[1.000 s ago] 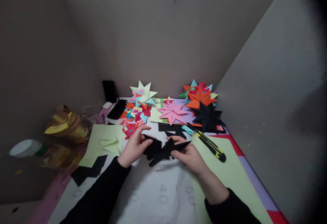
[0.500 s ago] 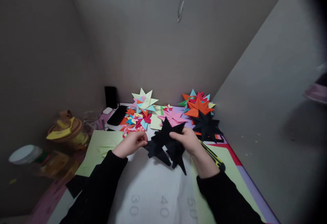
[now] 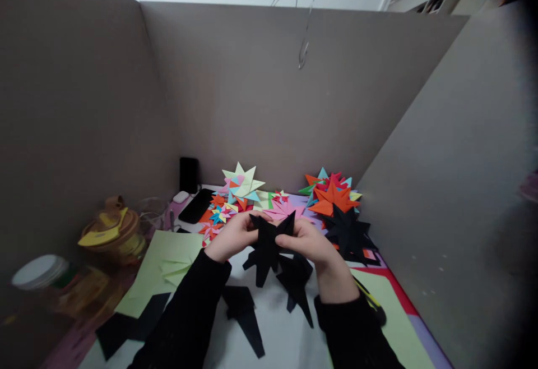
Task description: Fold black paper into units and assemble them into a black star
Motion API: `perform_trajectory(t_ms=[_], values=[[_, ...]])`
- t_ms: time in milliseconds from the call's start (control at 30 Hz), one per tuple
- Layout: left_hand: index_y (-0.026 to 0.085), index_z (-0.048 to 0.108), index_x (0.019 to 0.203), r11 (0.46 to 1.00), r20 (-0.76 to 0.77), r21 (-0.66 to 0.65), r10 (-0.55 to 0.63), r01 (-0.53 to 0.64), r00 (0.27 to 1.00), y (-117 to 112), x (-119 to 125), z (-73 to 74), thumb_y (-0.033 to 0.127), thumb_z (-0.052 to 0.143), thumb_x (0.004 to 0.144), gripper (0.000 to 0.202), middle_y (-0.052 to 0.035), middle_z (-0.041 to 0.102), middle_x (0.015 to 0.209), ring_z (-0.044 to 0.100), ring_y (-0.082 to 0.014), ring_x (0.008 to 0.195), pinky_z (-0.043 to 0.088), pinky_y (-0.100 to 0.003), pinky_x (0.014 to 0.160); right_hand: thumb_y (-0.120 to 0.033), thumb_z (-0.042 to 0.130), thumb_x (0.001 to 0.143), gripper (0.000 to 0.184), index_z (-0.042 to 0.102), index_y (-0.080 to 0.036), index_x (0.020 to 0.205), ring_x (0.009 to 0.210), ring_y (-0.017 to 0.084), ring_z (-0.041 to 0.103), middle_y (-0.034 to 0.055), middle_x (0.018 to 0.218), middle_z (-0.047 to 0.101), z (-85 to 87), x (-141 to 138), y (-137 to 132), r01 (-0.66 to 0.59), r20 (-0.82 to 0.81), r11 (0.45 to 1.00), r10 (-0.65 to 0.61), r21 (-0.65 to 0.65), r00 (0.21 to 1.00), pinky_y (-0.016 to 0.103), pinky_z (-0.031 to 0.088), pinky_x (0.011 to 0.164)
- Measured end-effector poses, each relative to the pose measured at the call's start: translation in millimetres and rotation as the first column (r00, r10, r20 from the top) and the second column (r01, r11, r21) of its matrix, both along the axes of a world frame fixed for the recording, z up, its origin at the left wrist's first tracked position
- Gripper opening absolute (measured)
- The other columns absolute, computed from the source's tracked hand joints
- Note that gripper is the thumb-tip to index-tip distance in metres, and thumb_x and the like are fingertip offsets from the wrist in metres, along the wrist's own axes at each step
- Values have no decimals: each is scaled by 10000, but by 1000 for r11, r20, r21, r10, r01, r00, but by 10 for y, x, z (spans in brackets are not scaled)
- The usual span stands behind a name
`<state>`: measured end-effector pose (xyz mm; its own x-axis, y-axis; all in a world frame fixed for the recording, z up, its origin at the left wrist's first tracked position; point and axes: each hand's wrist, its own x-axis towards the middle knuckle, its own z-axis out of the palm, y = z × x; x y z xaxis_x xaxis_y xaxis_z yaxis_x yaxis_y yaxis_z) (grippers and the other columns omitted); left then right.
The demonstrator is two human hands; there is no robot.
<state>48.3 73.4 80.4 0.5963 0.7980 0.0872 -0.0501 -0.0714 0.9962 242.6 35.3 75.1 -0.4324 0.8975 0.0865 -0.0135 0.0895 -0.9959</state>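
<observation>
Toward the front edge of the surface (image 3: 290, 346) lies a folded black paper piece (image 3: 247, 318). Farther in, over the surface's middle, the left hand (image 3: 235, 235) and right hand (image 3: 310, 241), fingers curled nearly closed, pinch a pointed black paper star (image 3: 267, 250) between them. Colourful stars (image 3: 334, 199) crowd the back edge; a phone (image 3: 196, 206) lies near the back left corner.

The person wore a black top with long sleeves. The left sleeve (image 3: 180, 310) reached close to the wrist; the right sleeve (image 3: 357, 332) ended farther back, baring the wrist and part of the forearm. Both were plain and matte, so dark that seams or weave could not be made out. The left hand (image 3: 233, 236) and right hand (image 3: 310, 243) were bare.
</observation>
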Motion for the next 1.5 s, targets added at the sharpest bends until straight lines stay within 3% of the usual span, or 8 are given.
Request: perform_trajectory(t_ms=[67,167,300,367,633,933,1133,1500], values=[[155,634,999,996,16,-35,79,-78,997,25,-16,-46,256,702,717,308,-35,672,783,634,-166,714,487,-258,658,-321,726,710,216,713,-137,821,696,169,632,33,753,700,-5,13,13,48,-25,999,-48,-2,999,279,500,673],[167,586,1006,955,117,-95,292,-282,949,77,-62,-68,274,679,747,295,-18,664,768,633,-150,700,484,-249,655,-326,753,672,230,705,-147,807,709,186,646,40,739,705,-48,112,89,408,-220,912,-408,-49,886,313,518,689],[194,529,986,918,233,-169,392,-360,890,116,-93,-41,247,712,716,330,13,649,757,622,-126,681,476,-227,648,-337,772,626,300,680,-154,845,719,192,653,39,791,710,-131,270,209,856,-419,503,-808,-124,414,325,527,666],[201,529,982,928,259,-176,364,-327,895,118,-83,-41,228,722,704,340,16,649,768,620,-123,695,474,-222,655,-347,772,624,299,682,-141,821,721,194,651,42,795,713,-163,286,228,911,-367,408,-858,-61,359,322,522,663],[168,574,888,941,196,-67,338,-331,921,88,23,-123,247,706,735,217,19,624,710,592,-107,654,448,-209,621,-379,701,708,246,715,-150,799,749,229,654,57,804,728,-92,12,63,790,-100,591,-787,162,609,340,513,692],[168,575,896,934,176,-11,352,-356,919,72,64,-117,248,693,740,211,-1,657,759,622,-132,722,469,-230,660,-359,692,706,209,679,-154,668,640,207,628,38,681,700,-12,-83,-2,749,20,627,-769,215,639,292,495,581],[163,573,912,930,155,5,361,-366,920,61,56,-95,252,673,760,202,-8,662,785,622,-135,725,466,-240,668,-377,692,718,239,711,-148,785,717,219,647,53,796,725,-50,-38,18,815,-108,554,-811,172,574,328,514,674],[166,573,864,915,143,25,395,-402,907,40,81,-81,243,687,730,192,-6,629,779,586,-126,696,450,-239,638,-345,667,734,204,684,-146,693,665,206,630,36,711,704,-20,-115,16,625,71,758,-645,184,761,294,491,613]])
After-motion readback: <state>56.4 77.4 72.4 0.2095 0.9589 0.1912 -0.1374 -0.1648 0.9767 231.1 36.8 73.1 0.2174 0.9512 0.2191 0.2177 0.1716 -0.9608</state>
